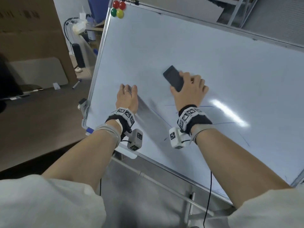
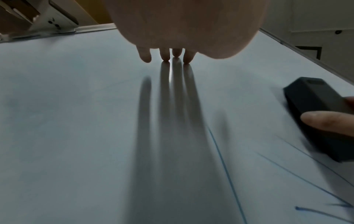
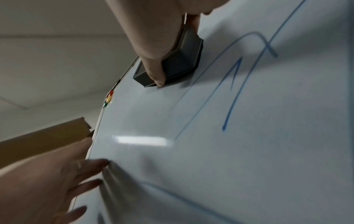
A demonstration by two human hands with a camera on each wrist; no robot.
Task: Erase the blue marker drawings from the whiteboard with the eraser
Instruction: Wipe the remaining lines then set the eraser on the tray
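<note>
A large whiteboard [image 1: 181, 46] stands tilted in front of me. My right hand [image 1: 190, 89] grips a dark grey eraser [image 1: 173, 78] and presses it flat on the board near its middle; the eraser [image 3: 172, 60] shows with a thumb along its side. Thin blue marker lines [image 1: 205, 106] run below and right of that hand, and the blue marker lines [image 3: 233, 91] appear clearly beside the eraser. My left hand [image 1: 127, 96] rests on the board with straight fingers, its fingertips [image 2: 165, 58] touching the surface left of the eraser [image 2: 321, 109].
Several round magnets [image 1: 118, 9], red, green and yellow, sit at the board's top left corner. A marker [image 1: 89, 129] lies in the tray at the lower left edge. A brown desk [image 1: 41, 120] and cardboard boxes [image 1: 32, 27] stand to the left. The board's metal stand [image 1: 148, 176] runs below.
</note>
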